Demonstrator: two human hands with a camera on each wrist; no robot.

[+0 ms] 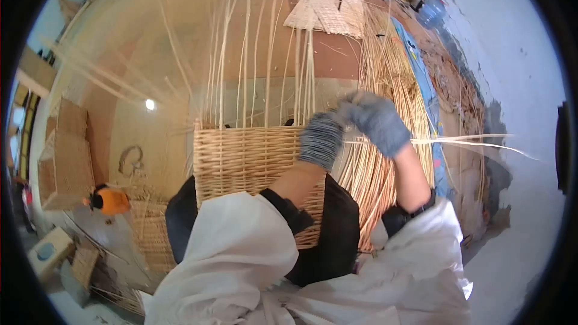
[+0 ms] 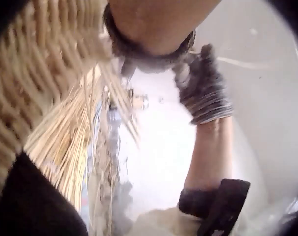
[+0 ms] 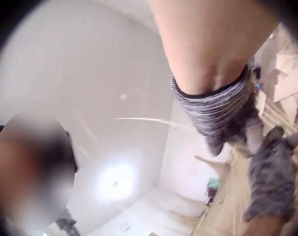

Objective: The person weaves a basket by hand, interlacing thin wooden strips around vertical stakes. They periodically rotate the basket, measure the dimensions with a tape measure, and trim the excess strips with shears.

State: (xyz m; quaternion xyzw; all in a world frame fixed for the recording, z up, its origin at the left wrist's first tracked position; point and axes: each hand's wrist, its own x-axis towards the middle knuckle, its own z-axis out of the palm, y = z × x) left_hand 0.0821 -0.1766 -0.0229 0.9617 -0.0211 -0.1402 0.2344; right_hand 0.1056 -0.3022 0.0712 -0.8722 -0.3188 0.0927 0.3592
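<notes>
A woven wicker panel (image 1: 241,156) stands upright against the person's lap, its long bare stakes (image 1: 245,60) rising from the top edge. At its upper right corner, the left hand (image 1: 322,138), in a grey knitted glove, reaches toward the other hand's fingertips; what its fingers do is hidden. Just right of the panel, the gloved right hand (image 1: 379,121) has bent fingers and grips a thin willow strand (image 3: 144,119). Pale strand ends (image 1: 469,140) stick out to the right past that wrist. In the left wrist view, the right hand (image 2: 205,91) appears with its fingers raised.
A thick bundle of willow rods (image 1: 391,66) lies along the right side, beside a blue sheet (image 1: 415,63). Woven pieces (image 1: 325,11) lie on the floor ahead. An orange object (image 1: 114,200) and a wicker box (image 1: 66,156) are at the left. A wall (image 1: 518,66) bounds the right.
</notes>
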